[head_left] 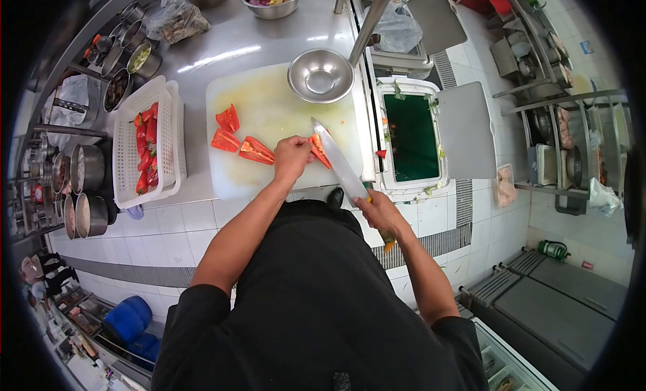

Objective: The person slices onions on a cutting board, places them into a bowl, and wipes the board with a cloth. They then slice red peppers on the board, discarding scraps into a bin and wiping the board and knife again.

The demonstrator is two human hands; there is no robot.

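My right hand [381, 211] is wrapped round the handle of a large knife [343, 166], whose blade points up and left over the cutting board [256, 85]. Beside the blade, my left hand [293, 157] pinches a strip of red pepper [319, 151], its cut inner side showing. Another pepper piece [256, 150] lies just left of my left hand, and two more pieces, one [227, 118] above the other [225, 140], rest farther left. An empty metal bowl [321, 75] sits at the board's upper right.
Left of the board, a white basket [125, 164] holds whole red peppers [146, 149]. To the right stands an open bin [441, 105] with a green inside and scraps on its rim. A bowl of sliced food [272, 12] is at the back, with metal pots [91, 215] at far left.
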